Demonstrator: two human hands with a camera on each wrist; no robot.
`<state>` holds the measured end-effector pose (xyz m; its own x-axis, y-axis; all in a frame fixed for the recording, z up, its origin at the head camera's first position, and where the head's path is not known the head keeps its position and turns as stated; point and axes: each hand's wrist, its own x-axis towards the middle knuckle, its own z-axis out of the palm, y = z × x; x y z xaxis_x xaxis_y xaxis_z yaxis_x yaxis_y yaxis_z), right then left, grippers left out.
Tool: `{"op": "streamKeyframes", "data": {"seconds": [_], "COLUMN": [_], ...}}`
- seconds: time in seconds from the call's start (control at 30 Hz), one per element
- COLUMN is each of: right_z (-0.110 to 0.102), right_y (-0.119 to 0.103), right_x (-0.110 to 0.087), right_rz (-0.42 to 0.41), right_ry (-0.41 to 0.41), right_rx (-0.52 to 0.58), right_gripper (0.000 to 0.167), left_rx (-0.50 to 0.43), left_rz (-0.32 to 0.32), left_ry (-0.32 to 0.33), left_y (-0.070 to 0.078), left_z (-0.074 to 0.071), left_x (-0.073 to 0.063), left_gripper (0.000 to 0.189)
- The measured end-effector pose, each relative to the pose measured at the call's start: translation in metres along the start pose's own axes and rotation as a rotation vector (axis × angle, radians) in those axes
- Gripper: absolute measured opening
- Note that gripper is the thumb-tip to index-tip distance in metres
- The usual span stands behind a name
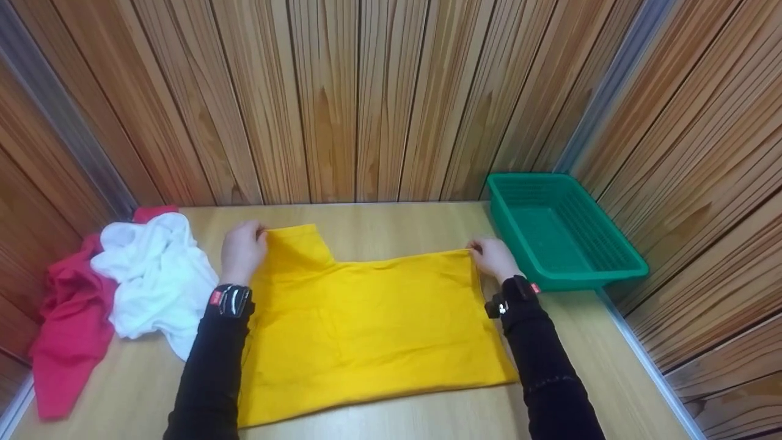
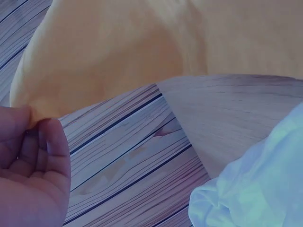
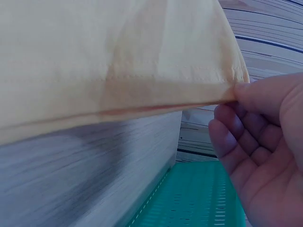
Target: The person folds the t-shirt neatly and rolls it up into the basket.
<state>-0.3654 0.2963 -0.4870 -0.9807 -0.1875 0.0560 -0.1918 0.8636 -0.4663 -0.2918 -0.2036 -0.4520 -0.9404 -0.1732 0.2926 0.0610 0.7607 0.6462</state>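
Note:
A yellow T-shirt (image 1: 372,324), folded over on itself, spans the table between both hands, a sleeve (image 1: 299,244) sticking out at its far left. My left hand (image 1: 243,252) pinches the far left corner by that sleeve; in the left wrist view the thumb and fingertips of the hand (image 2: 35,165) meet on the cloth. At the far right corner, my right hand (image 1: 493,258) pinches the stitched hem, and the right wrist view shows this hand (image 3: 265,142) with thumb and index finger on the edge. The far edge there looks lifted off the table.
On the left lie a crumpled white cloth (image 1: 156,275) and a red cloth (image 1: 73,330) partly under it. A green plastic basket (image 1: 550,281) stands at the back right, just beyond my right hand. Wood-patterned walls (image 1: 385,104) border the table (image 1: 391,229).

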Motion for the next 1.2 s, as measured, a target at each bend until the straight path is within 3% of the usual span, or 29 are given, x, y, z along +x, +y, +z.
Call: {"op": "streamKeyframes", "data": {"seconds": [0.23, 0.43, 0.83, 1.2], "right_z": [-0.005, -0.008, -0.011, -0.010], "right_y": [0.002, 0.006, 0.013, 0.028], "right_x": [-0.012, -0.025, -0.050, -0.072], "right_rz": [-0.020, -0.051, -0.024, -0.135], "right_ry": [-0.017, -0.025, -0.138, -0.212], "right_rx": [0.028, 0.056, 0.101, 0.099], "right_gripper": [0.015, 0.014, 0.015, 0.006], "left_rx": [-0.020, -0.047, -0.082, -0.130], "left_rz": [0.046, 0.112, 0.205, 0.303], "left_ry": [-0.049, -0.062, -0.133, -0.208], "left_y": [-0.006, -0.018, -0.034, -0.046], "left_z": [-0.006, -0.014, -0.018, -0.031], "left_x": [-0.016, -0.042, -0.091, -0.121], "left_gripper": [0.018, 0.015, 0.009, 0.015]}}
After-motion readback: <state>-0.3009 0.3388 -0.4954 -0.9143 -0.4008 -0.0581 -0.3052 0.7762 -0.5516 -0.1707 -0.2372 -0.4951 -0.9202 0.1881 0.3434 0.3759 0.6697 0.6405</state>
